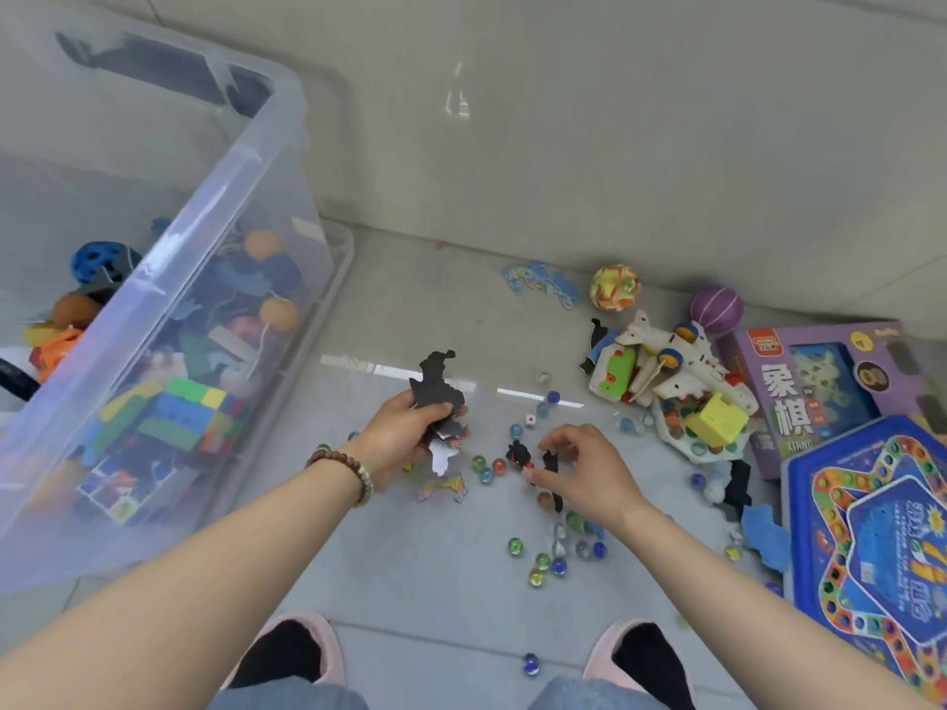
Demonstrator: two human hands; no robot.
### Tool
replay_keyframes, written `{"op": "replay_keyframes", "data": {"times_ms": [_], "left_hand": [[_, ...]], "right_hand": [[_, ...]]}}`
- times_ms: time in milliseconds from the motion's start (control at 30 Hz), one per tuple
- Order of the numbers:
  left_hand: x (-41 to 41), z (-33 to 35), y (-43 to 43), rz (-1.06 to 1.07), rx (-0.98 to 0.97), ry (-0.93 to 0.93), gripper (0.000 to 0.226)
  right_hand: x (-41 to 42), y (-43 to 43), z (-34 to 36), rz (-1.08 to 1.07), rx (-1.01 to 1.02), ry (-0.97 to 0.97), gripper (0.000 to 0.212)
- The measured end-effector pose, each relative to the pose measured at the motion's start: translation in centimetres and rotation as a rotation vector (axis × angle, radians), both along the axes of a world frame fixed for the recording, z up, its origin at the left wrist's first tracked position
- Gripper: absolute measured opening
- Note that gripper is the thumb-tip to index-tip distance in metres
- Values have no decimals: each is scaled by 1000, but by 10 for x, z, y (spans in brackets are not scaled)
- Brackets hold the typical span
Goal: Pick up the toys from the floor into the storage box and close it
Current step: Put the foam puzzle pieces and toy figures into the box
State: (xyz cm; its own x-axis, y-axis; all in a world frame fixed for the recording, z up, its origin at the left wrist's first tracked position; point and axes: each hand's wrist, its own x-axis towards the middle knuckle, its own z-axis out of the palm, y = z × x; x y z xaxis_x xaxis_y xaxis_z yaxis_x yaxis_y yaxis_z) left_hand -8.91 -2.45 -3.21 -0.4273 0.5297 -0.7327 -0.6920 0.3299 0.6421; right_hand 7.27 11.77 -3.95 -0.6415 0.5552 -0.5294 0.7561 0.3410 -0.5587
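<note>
Puzzle pieces (436, 384) sit bunched in the left hand (399, 438), fingers curled round them, long axis pointing far, right of the box (220, 197). Right hand (584, 471) pinches a dark piece (551, 461) on the floor — best lift it clear of the marbles (543, 558) — then carry all left, into the box

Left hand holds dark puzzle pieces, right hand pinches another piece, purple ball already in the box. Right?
No: head view shows the purple ball on the floor by the wall, not in the storage box. The left hand holding dark puzzle pieces and right hand pinching another piece are correct.
</note>
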Motion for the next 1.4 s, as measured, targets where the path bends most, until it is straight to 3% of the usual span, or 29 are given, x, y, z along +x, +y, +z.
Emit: {"op": "replay_keyframes", "data": {"times_ms": [133,300,400,567,700,833,967,1133,1300,1400], "left_hand": [[11,6,-4,28,3,-57,27],[24,0,-8,-61,-4,1,30],[31,-1,-8,-61,23,-86,30],[39,11,0,-29,126,-262,53],[37,8,1,-33,48,-190,45],[35,-1,-2,-51,26,-185,44],[37,-2,-3,-22,64,-248,35],[38,-6,-3,-60,31,-153,20],[40,-4,-4,-67,17,-126,20],[40,-7,-5,-30,11,-105,28]], "right_hand": [[-11,-9,-6,71,102,-3,41],[-16,-14,-6,67,216,-34,25],[-17,-17,8,-198,-8,128,25],[-21,-20,37,-149,-311,284,27],[-5,6,13,-200,-128,236,20],[13,14,-7,-28,25,50,36],[12,11,-17,21,64,32,38],[11,7,-18,68,155,9,33],[10,4,-17,106,225,-20,26],[7,3,-16,-9,157,7,22]]}}
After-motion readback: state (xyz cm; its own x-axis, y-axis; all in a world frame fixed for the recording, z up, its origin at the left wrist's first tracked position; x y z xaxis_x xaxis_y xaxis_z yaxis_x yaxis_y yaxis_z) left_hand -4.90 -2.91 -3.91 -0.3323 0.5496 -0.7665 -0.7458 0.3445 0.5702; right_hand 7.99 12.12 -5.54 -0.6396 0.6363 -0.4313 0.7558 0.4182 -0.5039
